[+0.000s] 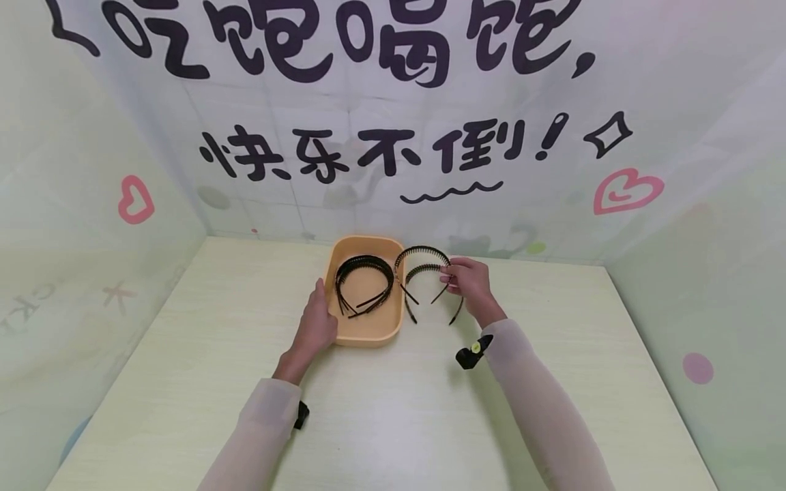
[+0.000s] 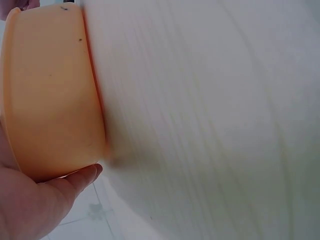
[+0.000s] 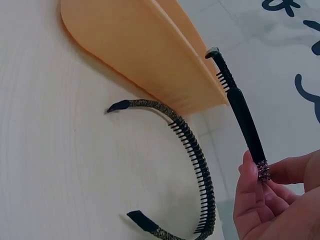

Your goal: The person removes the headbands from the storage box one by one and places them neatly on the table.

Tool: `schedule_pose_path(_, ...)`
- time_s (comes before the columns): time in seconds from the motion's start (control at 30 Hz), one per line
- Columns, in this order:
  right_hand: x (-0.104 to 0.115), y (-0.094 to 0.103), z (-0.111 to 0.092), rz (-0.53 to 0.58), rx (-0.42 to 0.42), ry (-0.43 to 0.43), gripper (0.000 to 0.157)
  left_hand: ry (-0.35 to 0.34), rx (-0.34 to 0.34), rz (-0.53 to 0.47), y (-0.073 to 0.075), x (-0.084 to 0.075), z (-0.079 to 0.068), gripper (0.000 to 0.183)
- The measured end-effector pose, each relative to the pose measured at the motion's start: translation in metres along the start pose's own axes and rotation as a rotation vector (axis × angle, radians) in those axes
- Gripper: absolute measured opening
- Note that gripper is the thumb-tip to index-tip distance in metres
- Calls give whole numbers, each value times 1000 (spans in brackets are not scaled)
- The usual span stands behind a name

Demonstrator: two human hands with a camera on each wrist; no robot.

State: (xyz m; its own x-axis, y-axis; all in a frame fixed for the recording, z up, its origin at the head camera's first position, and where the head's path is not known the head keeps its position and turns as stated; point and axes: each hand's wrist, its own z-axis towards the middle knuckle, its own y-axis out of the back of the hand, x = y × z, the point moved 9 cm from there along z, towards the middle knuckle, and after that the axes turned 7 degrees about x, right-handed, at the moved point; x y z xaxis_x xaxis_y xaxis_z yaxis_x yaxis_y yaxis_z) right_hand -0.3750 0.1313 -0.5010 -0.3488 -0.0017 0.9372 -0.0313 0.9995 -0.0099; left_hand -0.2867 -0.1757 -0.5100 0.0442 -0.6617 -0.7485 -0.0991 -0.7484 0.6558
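Note:
An orange plastic box (image 1: 368, 335) stands on the table with several black headbands (image 1: 385, 294) lying inside it. My left hand (image 1: 316, 319) grips the box at its left side and near corner; the left wrist view shows the thumb (image 2: 75, 182) against the outer wall. Beside the box's right rim, my right hand (image 1: 469, 281) pinches a black toothed headband (image 1: 424, 249) near one end and holds it above the table. In the right wrist view, sparkly trim shows on this headband (image 3: 246, 122). Another toothed headband (image 3: 202, 172) lies on the table below it.
The pale table (image 1: 393, 416) meets a white printed backdrop (image 1: 368, 198) just behind the box. Side sheets rise along the left and right table edges. A small black device (image 1: 473, 352) is worn at the right wrist, with another (image 1: 301, 414) at the left.

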Motion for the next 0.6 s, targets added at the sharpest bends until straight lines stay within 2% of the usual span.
schedule_pose_path(0.6, -14, 54, 3, 27, -78, -53, 36, 17, 5, 7, 0, 0, 0, 78)
